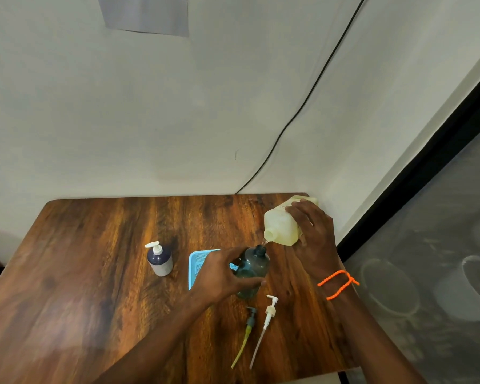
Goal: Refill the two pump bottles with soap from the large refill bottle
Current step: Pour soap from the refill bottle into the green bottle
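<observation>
Refill bottle (284, 221): held above the table's (94, 273) far right corner, tipped over, long axis slanting down toward the near left, open mouth lowest; thin stream of soap (265, 242) at its lip.
Right hand (313, 236): fingers curled round the refill bottle's base and side.
Teal bottle (251, 270): uncapped, leaning, neck pointing up-right, right under the stream.
Left hand (225, 275): wrapped round the teal bottle's body.
Dark bottle (159, 259): upright, pump on, well left.
Grey pump (247, 333), white pump (265, 325): lying side by side near the front edge, tubes pointing toward the person.
Blue tray (197, 261): behind the left hand.
</observation>
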